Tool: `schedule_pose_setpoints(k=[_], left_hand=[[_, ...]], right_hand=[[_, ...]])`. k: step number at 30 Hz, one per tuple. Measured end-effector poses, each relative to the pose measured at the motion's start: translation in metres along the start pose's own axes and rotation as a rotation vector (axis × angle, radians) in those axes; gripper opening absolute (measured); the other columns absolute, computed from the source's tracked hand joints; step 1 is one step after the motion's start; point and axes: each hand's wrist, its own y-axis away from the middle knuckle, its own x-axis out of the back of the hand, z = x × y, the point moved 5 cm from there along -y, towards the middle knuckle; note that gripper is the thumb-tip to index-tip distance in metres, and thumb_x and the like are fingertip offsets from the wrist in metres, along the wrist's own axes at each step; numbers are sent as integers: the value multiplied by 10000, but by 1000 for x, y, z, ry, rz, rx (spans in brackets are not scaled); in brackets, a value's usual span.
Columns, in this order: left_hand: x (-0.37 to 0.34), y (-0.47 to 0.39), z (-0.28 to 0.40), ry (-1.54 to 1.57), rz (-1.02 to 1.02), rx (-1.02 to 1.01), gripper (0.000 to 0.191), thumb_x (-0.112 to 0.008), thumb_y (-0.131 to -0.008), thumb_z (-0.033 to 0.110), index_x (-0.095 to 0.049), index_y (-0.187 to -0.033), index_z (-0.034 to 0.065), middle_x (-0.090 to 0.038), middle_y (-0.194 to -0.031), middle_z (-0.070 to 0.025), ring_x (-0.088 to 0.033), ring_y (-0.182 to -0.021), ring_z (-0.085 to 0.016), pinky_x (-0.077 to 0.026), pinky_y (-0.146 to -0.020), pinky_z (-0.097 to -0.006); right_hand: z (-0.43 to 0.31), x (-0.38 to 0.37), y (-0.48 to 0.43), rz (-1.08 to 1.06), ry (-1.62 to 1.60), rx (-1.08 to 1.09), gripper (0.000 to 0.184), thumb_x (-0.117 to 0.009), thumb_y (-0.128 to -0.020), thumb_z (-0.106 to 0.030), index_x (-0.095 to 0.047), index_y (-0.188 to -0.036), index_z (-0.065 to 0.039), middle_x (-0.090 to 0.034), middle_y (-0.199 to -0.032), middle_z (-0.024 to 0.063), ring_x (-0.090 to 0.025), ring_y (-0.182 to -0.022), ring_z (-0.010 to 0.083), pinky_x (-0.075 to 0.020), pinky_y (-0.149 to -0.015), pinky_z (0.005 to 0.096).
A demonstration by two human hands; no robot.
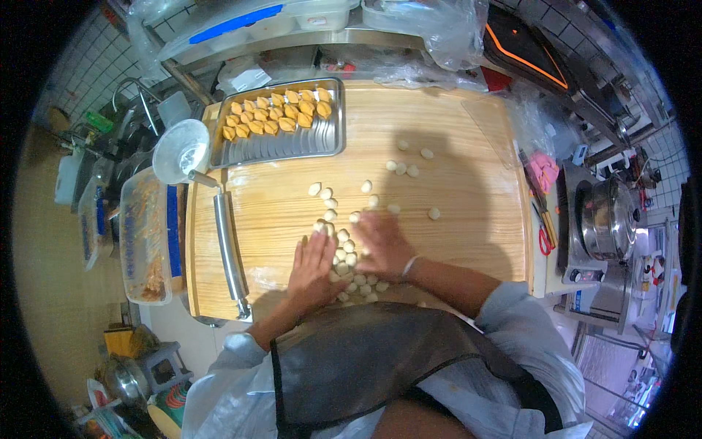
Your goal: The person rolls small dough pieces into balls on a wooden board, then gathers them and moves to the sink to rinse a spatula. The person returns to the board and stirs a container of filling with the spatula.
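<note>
Small pale dough pieces (pixel 351 259) lie clustered near the front of a wooden board (pixel 449 241), with more scattered farther back. My left hand (pixel 312 266) rests flat at the cluster's left side, fingertips on dough pieces. On the right side, my right hand (pixel 385 244), somewhat blurred, is over the pieces with its fingertips beside one; whether it grips any is hidden. Left of the hands lies a metal rolling pin (pixel 227 247). At the back left of the board, a metal tray (pixel 274 151) holds rows of yellow-orange shaped dumplings (pixel 271 127).
A plastic bowl (pixel 181 152) and a plastic container of shredded filling (pixel 143 236) stand left of the board. To the right are red-handled scissors (pixel 544 241), a knife (pixel 540 203), a pink cloth (pixel 543 171) and a lidded metal pot (pixel 606 219). A shelf (pixel 329 37) crosses the back.
</note>
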Motion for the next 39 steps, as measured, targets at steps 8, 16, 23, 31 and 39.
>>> schedule_pose_setpoints(k=[8, 16, 23, 31, 39], left_hand=[[28, -73, -8, -33, 190, 20, 930, -341, -848, 654, -90, -1430, -26, -111, -1486, -234, -84, -1396, -323, -59, -1127, -477], [-29, 3, 28, -127, -40, -206, 827, -402, -883, 555, -149, -1423, -18, -151, -1487, -206, -177, -1380, -320, -162, -1099, -525], [25, -76, -29, -66, 286, 111, 794, -426, -892, 491, -113, -1439, 7, -100, -1493, -225, -90, -1394, -334, -67, -1122, -489], [-1, -32, 31, -107, 265, -316, 942, -385, -837, 662, -131, -1426, -29, -97, -1503, -193, -71, -1403, -290, -55, -1125, -482], [34, -117, -11, -96, 141, 20, 881, -219, -871, 657, -45, -1443, 9, -56, -1512, -172, -25, -1408, -256, -31, -1133, -450]], right_hand=[[24, 16, -56, -111, 291, -177, 701, -429, -889, -502, -228, -1437, -114, -109, -1514, 146, -72, -1407, 268, -31, -1114, 511], [-24, -14, 42, 64, 111, 149, 735, -511, -840, -495, -280, -1410, -93, -239, -1457, 199, -209, -1358, 307, -153, -1082, 541], [20, 9, -43, 33, 210, -88, 712, -427, -893, -503, -223, -1434, -87, -123, -1505, 171, -111, -1400, 278, -83, -1117, 497], [-1, 5, 16, 169, 338, 116, 708, -451, -855, -521, -330, -1382, -64, -277, -1461, 121, -204, -1372, 266, -118, -1113, 508], [49, 24, -65, 41, 310, -105, 747, -439, -858, -521, -272, -1394, -28, -202, -1482, 151, -138, -1390, 268, -83, -1116, 482]])
